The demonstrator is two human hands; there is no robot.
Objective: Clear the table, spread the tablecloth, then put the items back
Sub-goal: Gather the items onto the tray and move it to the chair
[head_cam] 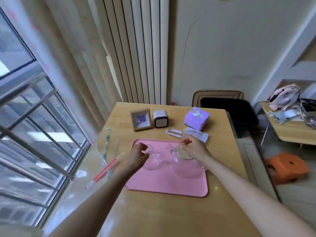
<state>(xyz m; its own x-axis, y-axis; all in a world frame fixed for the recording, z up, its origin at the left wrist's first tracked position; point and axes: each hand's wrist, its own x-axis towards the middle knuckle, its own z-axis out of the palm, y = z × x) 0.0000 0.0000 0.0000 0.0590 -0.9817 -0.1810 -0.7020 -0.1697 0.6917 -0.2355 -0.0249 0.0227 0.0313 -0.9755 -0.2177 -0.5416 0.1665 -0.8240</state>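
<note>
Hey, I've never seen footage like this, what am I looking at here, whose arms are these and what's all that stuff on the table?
There is no machine here. A person wears a camera on the head, so this single picture looks down along their own two bare arms. On the wooden table lies a pink tray carrying clear glassware. The right hand appears to hold the top of a glass pot. The left hand curls over a glass cup, but blur hides whether it holds it. Behind the tray stand a photo frame, a small white device and a purple tissue box. Red pens lie at the left edge.
</note>
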